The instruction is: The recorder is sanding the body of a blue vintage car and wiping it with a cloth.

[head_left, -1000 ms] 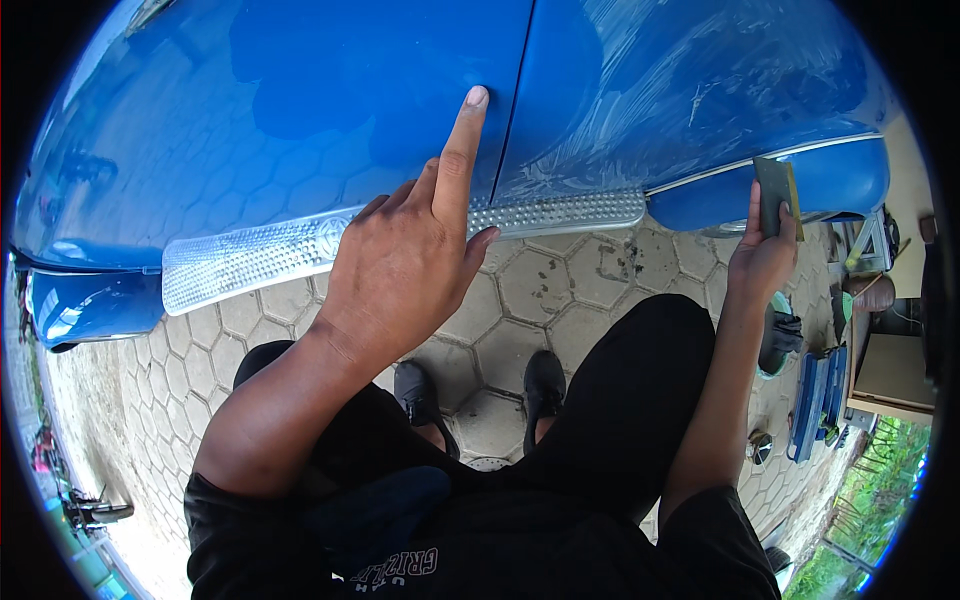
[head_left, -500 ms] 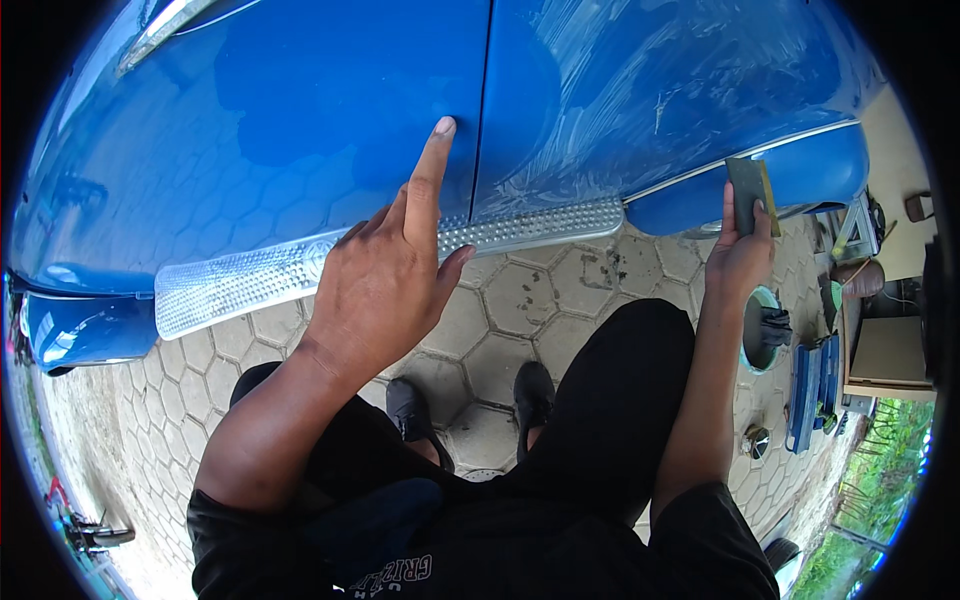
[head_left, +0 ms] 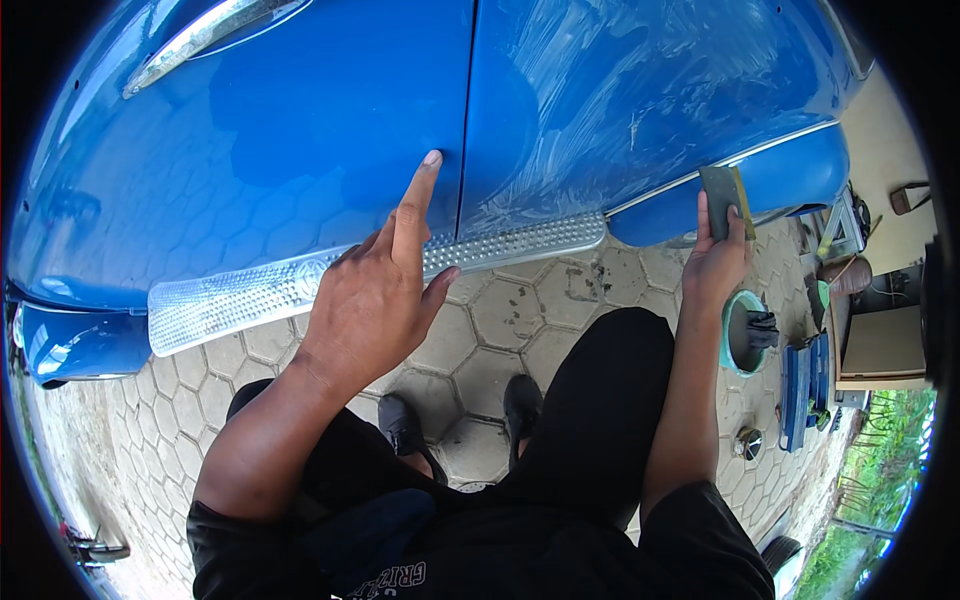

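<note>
A blue car body panel (head_left: 330, 110) with a dark vertical seam fills the upper part of the view. Its right part carries whitish streaks. My left hand (head_left: 372, 300) is empty, index finger stretched out and thumb apart. That fingertip is at the panel just left of the seam; whether it touches I cannot tell. Out to the right, my right hand (head_left: 718, 262) grips a sanding block (head_left: 718, 203), flat, dark grey, with a yellowish edge. The block is held upright in front of the blue fender, seemingly apart from it.
Below the panel runs a silver dimpled running board (head_left: 230, 303). A chrome bumper end (head_left: 195, 45) is at upper left. On the hexagonal paving at right stand a light green bucket (head_left: 727, 345) with dark cloth over its rim, a blue toolbox (head_left: 797, 395) and a small round tin (head_left: 748, 443).
The whole view has shifted a little, so the car sits slightly lower and further left. My left fingertip has slid slightly down beside the seam. My right hand keeps holding the sanding block.
</note>
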Tool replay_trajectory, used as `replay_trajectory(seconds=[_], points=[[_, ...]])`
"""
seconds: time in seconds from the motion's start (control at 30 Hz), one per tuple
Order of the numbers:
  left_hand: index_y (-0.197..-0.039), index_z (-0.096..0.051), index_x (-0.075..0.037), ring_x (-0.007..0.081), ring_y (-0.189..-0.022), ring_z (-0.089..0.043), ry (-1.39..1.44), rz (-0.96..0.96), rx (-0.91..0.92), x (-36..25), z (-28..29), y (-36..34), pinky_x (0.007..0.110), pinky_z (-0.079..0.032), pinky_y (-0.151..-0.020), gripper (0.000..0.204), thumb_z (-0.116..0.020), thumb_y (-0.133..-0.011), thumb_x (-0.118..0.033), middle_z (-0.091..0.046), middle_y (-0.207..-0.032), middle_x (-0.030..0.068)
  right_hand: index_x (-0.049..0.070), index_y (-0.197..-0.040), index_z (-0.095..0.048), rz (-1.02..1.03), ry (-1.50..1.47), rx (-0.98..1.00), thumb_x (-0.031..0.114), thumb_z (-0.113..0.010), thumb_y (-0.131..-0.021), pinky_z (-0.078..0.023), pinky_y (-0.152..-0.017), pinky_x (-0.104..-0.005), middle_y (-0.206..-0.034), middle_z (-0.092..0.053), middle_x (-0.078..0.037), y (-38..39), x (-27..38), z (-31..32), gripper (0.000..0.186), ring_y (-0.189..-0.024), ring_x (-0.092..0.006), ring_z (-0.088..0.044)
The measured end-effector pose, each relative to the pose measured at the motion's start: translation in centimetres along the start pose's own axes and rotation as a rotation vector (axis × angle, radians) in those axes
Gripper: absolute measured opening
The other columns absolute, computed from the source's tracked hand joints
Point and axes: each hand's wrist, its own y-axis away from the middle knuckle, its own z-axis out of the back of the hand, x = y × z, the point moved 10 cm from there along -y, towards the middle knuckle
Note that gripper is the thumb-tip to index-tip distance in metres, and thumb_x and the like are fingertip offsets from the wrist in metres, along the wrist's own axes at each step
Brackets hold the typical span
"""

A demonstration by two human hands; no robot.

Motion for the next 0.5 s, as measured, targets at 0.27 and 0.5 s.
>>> replay_trajectory(seconds=[0.27, 0.5], points=[[-0.198, -0.014, -0.011, 0.0428, -0.109, -0.086, 0.020, 0.022, 0.003, 0.3, 0.5, 0.3, 0.052, -0.071, -0.094, 0.115, -0.088, -0.111, -0.021, -0.082, -0.132, 0.0209, -0.025, -0.152, -0.060, -0.010, -0.001, -0.010, 0.002, -0.063, -0.122, -0.072, -0.126, -0.0556, -0.156, -0.069, -0.031, 0.0, -0.5, 0.2, 0.041, -0.140, -0.0413, -0.079], [-0.188, -0.046, -0.012, 0.0390, -0.114, -0.084, 0.033, -0.054, 0.215, 0.3, -1.9, 1.3, 0.054, -0.068, -0.098, 0.089, -0.088, -0.111, -0.025, -0.082, -0.130, 0.0153, -0.012, -0.148, -0.072, 0.063, 0.022, -0.040, 0.003, -0.065, -0.123, -0.076, -0.117, -0.0557, -0.146, -0.077, -0.020, 0.2, -0.6, 0.5, 0.031, -0.139, -0.0316, -0.077]])
